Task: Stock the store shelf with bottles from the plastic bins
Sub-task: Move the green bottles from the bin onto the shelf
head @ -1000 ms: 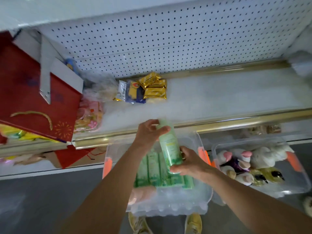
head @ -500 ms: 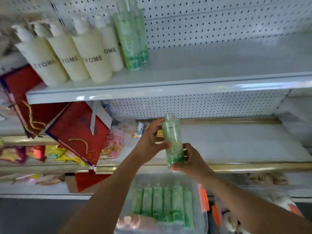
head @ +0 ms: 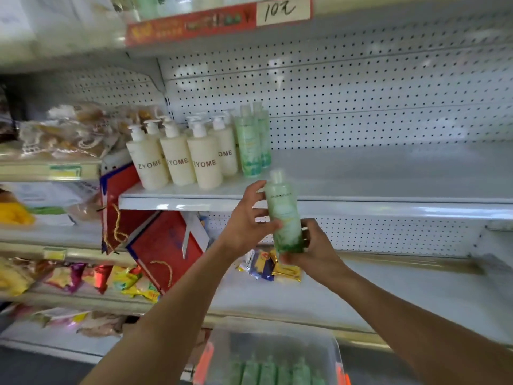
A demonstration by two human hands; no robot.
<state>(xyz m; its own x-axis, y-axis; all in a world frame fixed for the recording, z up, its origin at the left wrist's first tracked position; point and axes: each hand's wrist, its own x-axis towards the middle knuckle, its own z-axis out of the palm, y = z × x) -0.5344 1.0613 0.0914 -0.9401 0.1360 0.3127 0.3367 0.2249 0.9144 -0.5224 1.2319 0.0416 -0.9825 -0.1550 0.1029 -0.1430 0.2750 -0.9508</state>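
Note:
I hold a pale green bottle (head: 284, 215) upright in front of the white shelf's front edge (head: 361, 209). My left hand (head: 245, 222) grips its middle from the left, and my right hand (head: 316, 250) grips its base from the right. On the shelf stand two matching green bottles (head: 251, 145) beside several cream pump bottles (head: 177, 159). Below, a clear plastic bin (head: 330, 354) holds several more green bottles (head: 274, 370) lying side by side.
The shelf surface to the right of the green bottles (head: 388, 173) is bare. Red gift bags (head: 163, 248) lean at the left, snack packets (head: 269, 265) lie on the lower shelf, and a red price strip (head: 219, 22) runs above.
Both hands have lifted the green bottle out of the bin up to the level of the white shelf. My view has tilted upward, so the bin now sits at the bottom.

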